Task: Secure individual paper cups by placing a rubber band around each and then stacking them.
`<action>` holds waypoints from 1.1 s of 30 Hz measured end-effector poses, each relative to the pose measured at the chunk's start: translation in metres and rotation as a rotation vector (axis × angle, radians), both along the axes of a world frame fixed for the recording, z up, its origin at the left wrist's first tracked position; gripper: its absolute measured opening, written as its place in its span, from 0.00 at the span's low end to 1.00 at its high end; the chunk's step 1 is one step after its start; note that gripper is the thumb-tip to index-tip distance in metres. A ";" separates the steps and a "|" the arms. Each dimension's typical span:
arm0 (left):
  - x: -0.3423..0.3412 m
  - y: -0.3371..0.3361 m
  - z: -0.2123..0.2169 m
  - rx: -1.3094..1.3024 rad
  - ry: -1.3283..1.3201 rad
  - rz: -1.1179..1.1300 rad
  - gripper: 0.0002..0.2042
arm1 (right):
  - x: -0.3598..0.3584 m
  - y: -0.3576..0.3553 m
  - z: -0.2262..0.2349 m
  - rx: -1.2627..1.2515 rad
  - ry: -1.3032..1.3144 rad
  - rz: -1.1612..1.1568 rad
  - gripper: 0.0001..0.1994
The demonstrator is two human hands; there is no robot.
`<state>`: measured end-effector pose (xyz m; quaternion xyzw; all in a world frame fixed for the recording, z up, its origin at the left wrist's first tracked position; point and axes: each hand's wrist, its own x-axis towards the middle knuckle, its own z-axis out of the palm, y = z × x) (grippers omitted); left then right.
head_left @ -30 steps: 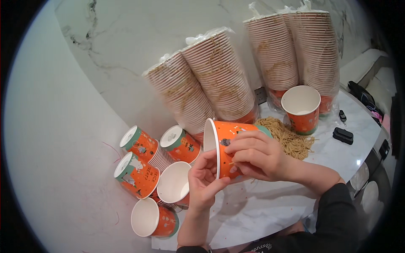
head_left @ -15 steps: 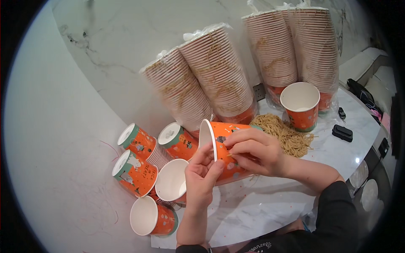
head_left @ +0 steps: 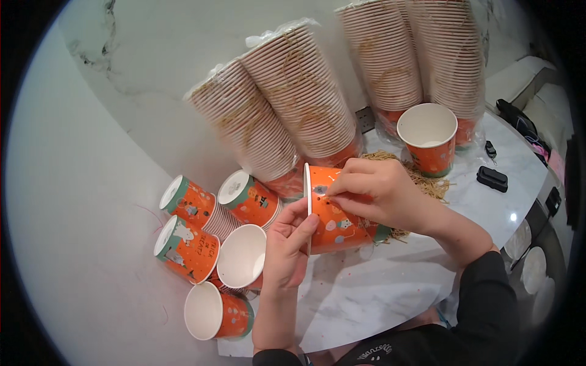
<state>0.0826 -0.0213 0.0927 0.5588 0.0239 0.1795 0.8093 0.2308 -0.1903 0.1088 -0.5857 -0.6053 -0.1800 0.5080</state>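
Left hand (head_left: 285,247) grips an orange cup (head_left: 342,229) by its white rim, cup tipped on its side. Right hand (head_left: 381,192) has fingertips bunched at cup's wall; cannot tell whether they pinch anything. Tan string heap (head_left: 432,186) just beyond grip.

My right hand (head_left: 328,196) partly hides the held cup (head_left: 345,232); the rightmost stack (head_left: 450,61) by the worktop's (head_left: 470,204) far edge is cut off.
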 end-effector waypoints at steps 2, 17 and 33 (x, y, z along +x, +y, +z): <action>0.001 0.001 -0.002 -0.023 0.014 -0.038 0.18 | -0.001 0.000 -0.003 0.013 -0.095 -0.064 0.05; 0.004 0.005 -0.009 -0.078 -0.003 -0.001 0.13 | -0.001 -0.001 -0.004 -0.029 -0.168 -0.108 0.06; 0.006 -0.002 -0.009 -0.068 0.024 -0.131 0.18 | -0.003 -0.001 0.000 -0.036 -0.236 -0.174 0.08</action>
